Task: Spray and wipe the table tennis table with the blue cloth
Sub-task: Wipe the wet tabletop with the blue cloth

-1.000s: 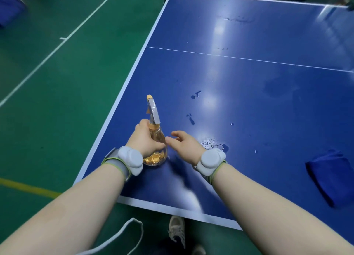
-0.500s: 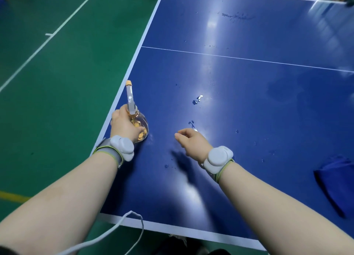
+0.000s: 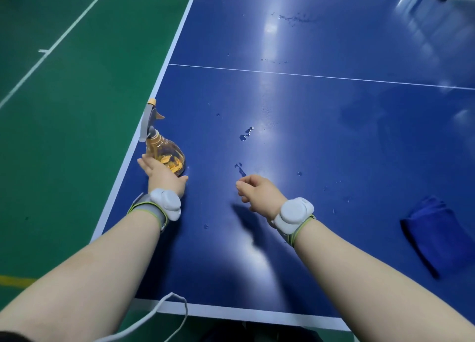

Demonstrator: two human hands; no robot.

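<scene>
A clear spray bottle [image 3: 164, 152] with orange bits inside and a grey trigger head stands on the blue table tennis table [image 3: 308, 105], close to its left edge. My left hand [image 3: 162, 177] lies against the bottle's near side, fingers and thumb spread out straight rather than wrapped round it. My right hand [image 3: 259, 194] hovers over the table to the right, fingers loosely curled, holding nothing. The blue cloth [image 3: 437, 239] lies crumpled on the table at the far right, well away from both hands.
Water drops and small puddles [image 3: 244, 134] dot the table ahead of my hands. The white centre line [image 3: 308, 75] crosses further back. Green floor [image 3: 64, 110] borders the left edge, and a white cable [image 3: 177, 305] hangs by the near edge.
My left hand carried the bottle left to the table's edge, set it down and loosened its grip, fingers now spread. My right hand stayed in the middle, holding nothing.
</scene>
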